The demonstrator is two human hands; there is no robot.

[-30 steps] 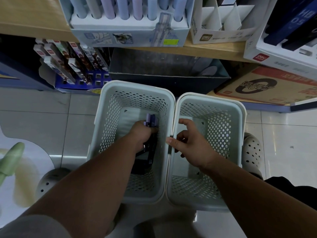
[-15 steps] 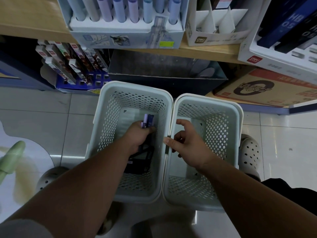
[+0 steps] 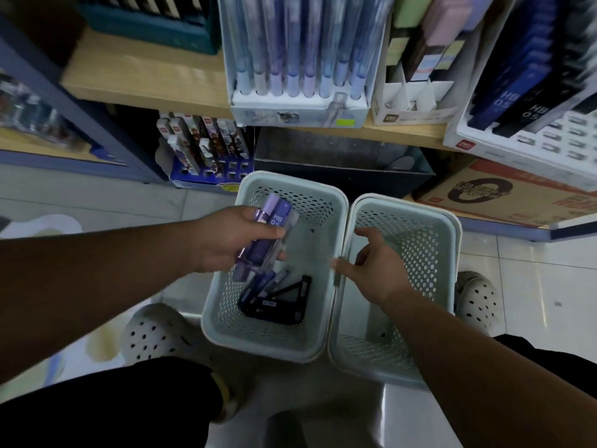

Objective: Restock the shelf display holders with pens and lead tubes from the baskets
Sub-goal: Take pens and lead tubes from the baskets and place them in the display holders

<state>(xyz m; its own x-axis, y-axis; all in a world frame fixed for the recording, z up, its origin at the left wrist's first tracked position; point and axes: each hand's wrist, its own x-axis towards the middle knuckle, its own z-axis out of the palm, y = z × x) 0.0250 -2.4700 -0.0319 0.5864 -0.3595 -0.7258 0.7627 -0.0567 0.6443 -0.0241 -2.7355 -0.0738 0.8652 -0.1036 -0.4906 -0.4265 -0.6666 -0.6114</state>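
Two pale perforated baskets sit side by side on the floor. My left hand (image 3: 234, 242) is shut on a bunch of purple lead tubes (image 3: 268, 236) marked HB 0.5, held above the left basket (image 3: 332, 227). More dark blue and black lead tubes (image 3: 274, 297) lie on that basket's bottom. My right hand (image 3: 376, 268) hovers with fingers spread over the rim between the baskets, holding nothing. The right basket (image 3: 449, 253) looks empty inside. On the wooden shelf above stand a holder of pastel pens (image 3: 297, 76) and a white holder with dark lead tubes (image 3: 529, 101).
A white divided holder (image 3: 416, 105) stands between the two shelf displays. Under the shelf are a dark open box (image 3: 339, 163), a rack of printed pens (image 3: 206, 150) and a cardboard carton (image 3: 504, 195). My white clogs (image 3: 155, 331) flank the baskets on the tiled floor.
My left hand has lifted out of the left basket with the purple lead tubes. My view has tilted up toward the shelf. The right hand stays near the basket rims.
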